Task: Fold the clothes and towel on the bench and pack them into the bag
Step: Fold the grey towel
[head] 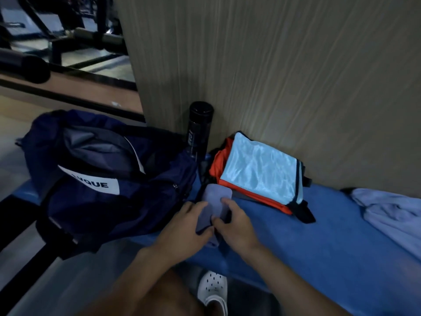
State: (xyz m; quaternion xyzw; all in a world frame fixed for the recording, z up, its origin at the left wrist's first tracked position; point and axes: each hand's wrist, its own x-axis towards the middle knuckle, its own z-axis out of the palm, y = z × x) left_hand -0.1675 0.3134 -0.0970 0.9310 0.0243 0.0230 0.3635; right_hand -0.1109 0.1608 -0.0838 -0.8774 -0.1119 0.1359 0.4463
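A small lavender cloth (215, 197), folded narrow, lies on the blue bench (319, 242) beside the open navy bag (102, 179). My left hand (184, 226) grips its near end, fingers curled over the fabric. My right hand (234, 224) pinches its right edge with thumb and fingers. Behind them sits a folded stack: a light blue towel (262, 169) on top of an orange garment (219, 163) and a dark one. An unfolded lavender garment (391, 215) lies crumpled at the bench's right end.
A black bottle (199, 131) stands against the wood-grain wall (273, 65) between bag and stack. Gym equipment (57, 37) fills the far left. My white clog (213, 290) rests on the floor below the bench.
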